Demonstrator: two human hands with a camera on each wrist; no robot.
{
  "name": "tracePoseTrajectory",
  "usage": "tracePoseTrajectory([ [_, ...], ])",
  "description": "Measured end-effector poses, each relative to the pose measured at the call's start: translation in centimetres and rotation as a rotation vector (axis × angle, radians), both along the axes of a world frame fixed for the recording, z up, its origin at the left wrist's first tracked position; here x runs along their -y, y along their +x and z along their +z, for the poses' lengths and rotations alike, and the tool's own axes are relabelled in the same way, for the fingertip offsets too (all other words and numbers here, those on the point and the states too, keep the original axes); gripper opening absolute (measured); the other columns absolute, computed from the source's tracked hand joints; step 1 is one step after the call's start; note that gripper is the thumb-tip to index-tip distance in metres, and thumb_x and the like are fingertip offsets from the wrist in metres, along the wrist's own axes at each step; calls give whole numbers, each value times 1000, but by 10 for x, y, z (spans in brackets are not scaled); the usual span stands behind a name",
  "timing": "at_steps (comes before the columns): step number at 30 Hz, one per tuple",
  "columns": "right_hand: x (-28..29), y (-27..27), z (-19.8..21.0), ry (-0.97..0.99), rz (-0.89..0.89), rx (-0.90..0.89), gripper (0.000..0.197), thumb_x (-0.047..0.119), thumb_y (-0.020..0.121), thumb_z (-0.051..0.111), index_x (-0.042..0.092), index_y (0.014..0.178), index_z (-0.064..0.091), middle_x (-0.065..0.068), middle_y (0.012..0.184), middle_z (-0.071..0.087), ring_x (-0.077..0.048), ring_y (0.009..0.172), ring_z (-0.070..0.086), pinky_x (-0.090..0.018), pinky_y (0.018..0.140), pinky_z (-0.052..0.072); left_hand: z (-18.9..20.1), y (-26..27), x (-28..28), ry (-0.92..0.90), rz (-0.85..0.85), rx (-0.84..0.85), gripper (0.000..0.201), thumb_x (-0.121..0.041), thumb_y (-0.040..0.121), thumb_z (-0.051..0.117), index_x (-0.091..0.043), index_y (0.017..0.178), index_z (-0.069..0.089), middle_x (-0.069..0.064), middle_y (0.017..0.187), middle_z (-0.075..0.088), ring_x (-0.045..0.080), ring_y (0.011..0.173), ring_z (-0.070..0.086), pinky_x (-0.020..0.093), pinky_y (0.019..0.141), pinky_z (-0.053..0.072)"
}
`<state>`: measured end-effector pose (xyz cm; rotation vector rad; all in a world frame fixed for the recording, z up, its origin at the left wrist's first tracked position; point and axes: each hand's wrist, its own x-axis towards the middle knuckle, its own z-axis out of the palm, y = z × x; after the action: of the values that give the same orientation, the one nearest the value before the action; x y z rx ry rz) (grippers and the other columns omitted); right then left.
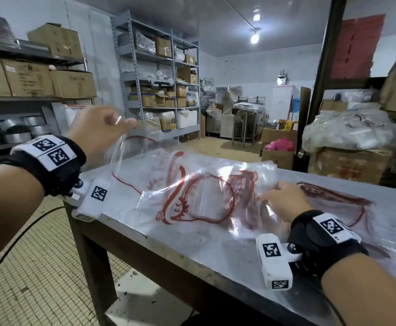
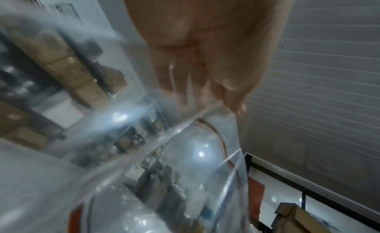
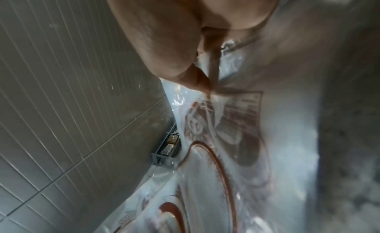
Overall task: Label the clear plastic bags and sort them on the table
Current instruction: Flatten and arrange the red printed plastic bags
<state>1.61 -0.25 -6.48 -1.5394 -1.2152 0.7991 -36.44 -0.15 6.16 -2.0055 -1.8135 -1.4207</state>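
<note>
Our left hand pinches the top edge of a clear plastic bag and lifts that end off the steel table, near its left edge. Our right hand, fingers curled, pinches the bag low against the stack of printed bags. The bag's long axis runs left to right between our hands; bare tabletop lies nearer us.
</note>
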Motion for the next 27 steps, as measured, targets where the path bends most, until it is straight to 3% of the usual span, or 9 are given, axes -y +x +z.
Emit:
tracePoseTrajectory([
  [2,-3,0,-2,-36,-21,66,9,0,84,58,7,83,62,-17,94,67,-34,95,65,-48,86,55,6,4,1,34,-17,52,46,-53,91,66,-11,72,60,9,78,69,26,71,60,36,67,52],
  [6,-13,2,-8,-96,-2,107,13,0,82,59,12,78,54,-15,91,62,-31,89,61,-45,82,53,15,24,4,92,-20,80,44,-44,97,62,-1,87,62,10,78,68,13,58,54,22,52,45],
  [10,-15,4,-9,-112,9,109,12,0,81,62,10,78,57,-16,87,61,-29,83,60,-39,71,49,27,46,3,21,-157,455,34,-46,97,62,-20,75,62,2,79,68,30,80,69,41,78,60],
  [13,-14,4,-9,-114,10,131,11,1,80,64,9,87,60,-15,87,63,-30,85,64,-37,69,51,25,62,-3,-158,-325,788,32,-47,97,61,-15,98,67,2,91,69,16,83,65,40,93,58],
  [15,-13,3,-7,-115,19,144,10,1,81,62,10,81,58,-15,89,62,-30,87,62,-39,73,52,16,77,-6,-299,-443,946,31,-39,99,60,-10,107,67,-2,78,70,10,67,64,27,72,61],
  [17,-10,2,-5,-131,35,202,19,3,86,61,15,73,54,-8,81,57,-25,83,56,-31,66,49,-8,84,-14,-479,-428,986,26,-31,100,59,-8,93,70,0,75,72,11,62,63,24,58,57],
  [21,-7,2,-3,-120,53,231,19,8,86,62,18,73,53,-10,87,57,-23,83,52,-32,69,47,-65,69,-35,-819,-222,720,26,-31,97,67,-5,95,70,5,85,76,21,79,64,35,73,51],
  [24,-8,2,-3,-128,69,234,12,9,86,63,16,80,57,-9,89,58,-23,83,52,-35,74,47,-84,62,-37,-908,-97,310,32,-30,93,72,0,104,66,12,81,69,22,56,59,28,56,48],
  [27,-9,1,-3,-126,57,182,13,5,86,61,14,79,55,-5,78,52,-23,73,49,-27,57,41,-85,62,-38,-929,-97,235,35,-15,87,79,-7,115,59,13,81,61,18,50,48,24,50,41],
])
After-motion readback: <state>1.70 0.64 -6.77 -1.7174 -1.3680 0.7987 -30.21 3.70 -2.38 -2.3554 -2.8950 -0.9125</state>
